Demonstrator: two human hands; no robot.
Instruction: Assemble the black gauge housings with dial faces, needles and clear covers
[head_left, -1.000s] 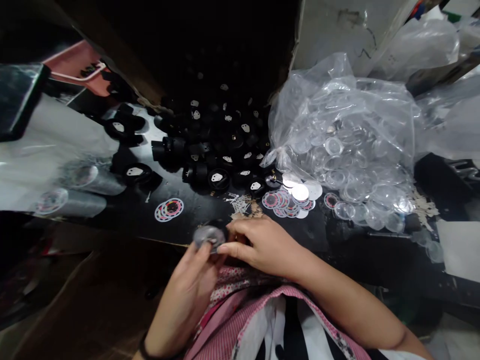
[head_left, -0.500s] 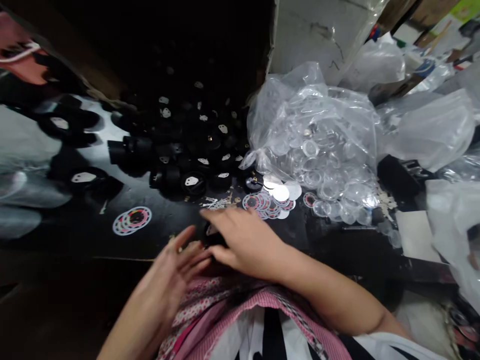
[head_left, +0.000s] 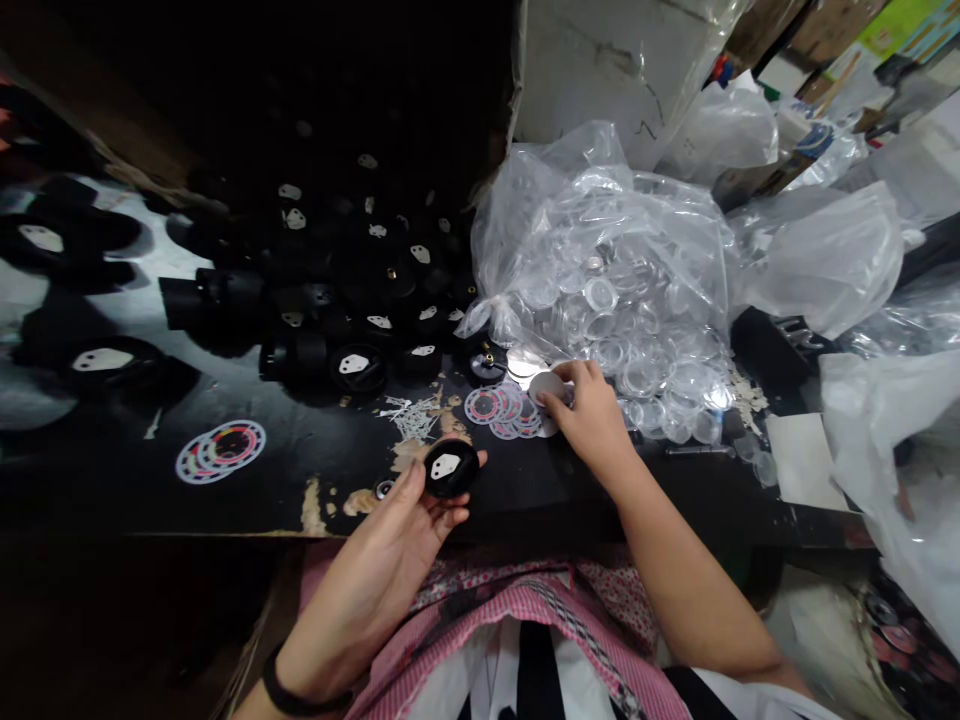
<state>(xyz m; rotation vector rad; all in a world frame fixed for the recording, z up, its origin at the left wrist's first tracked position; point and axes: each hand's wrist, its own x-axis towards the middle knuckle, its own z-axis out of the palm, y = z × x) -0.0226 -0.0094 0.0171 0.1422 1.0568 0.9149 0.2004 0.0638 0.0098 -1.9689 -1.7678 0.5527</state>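
Observation:
My left hand [head_left: 405, 530] is closed around a round black plastic part [head_left: 452, 470], whose face carries a small white plate with holes. Over at the pile, my right hand [head_left: 592, 415] pinches a thin silvery disc [head_left: 547, 387] between thumb and fingers. Just left of that disc lie overlapping printed ring discs [head_left: 484, 405], with more silvery discs [head_left: 525, 362] behind them. A heap of small white pins [head_left: 412, 418] sits beyond my left hand. Near my left thumb is a small dark round piece [head_left: 384, 488].
Many black round parts [head_left: 358, 368] crowd the back left. Two or so printed rings [head_left: 221, 450] lie at left. A clear plastic bag [head_left: 600, 230] spills transparent round caps [head_left: 641, 375]. White paper [head_left: 810, 460] lies at right, beside plastic bags [head_left: 832, 260]. The table's front edge [head_left: 225, 533] runs below.
My hands have moved apart. The left now holds up the black part that was mostly hidden between them; the right has reached right and forward and grasped a silvery disc. The view has shifted slightly.

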